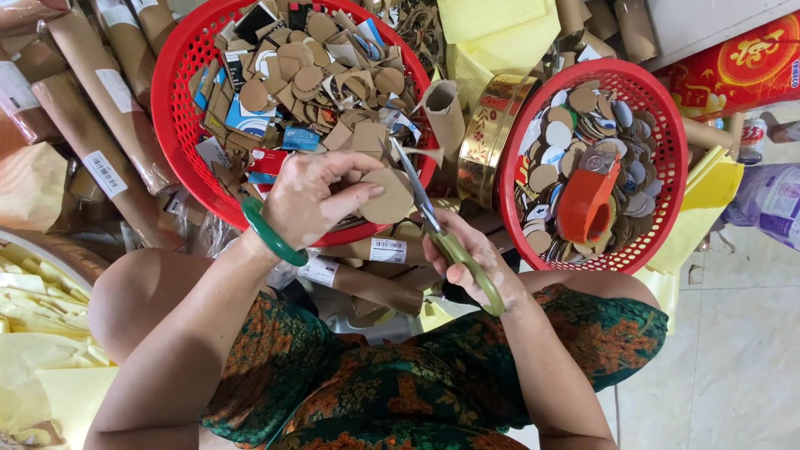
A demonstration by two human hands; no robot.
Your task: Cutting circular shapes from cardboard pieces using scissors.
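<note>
- The big red basket [179,125] sits at the top left. It is full of cardboard scraps and bits with round holes cut out of them.
- The smaller red basket [667,150] is on the right. It holds a heap of cut round discs, and an orange tape holder [586,204] lies on top of them.
- Long brown paper rolls [100,100] lie on the left, beside the big basket, and yellow paper sheets [492,33] are at the top between the baskets.
- A shiny gold tin ring [492,133] stands on its edge between the two baskets.
- The left hand [312,196] wears a green bangle [271,237]. Its fingers are pinched on a brown cardboard circle [390,196], held in the air over the near rim of the big basket.
- The right hand [462,254] is wrapped around the green handles of the scissors [429,221]. The blades are a little open and sit right at the edge of the circle.
- The left fingertips are very near the blades, so I think a quick snip could nick a finger.
- If the circle turns crooked in the pinch, the cut could go wobbly and the round shape would be spoiled.
- The circle hangs over the basket of scraps, so if it slips it could get lost among them.
</note>
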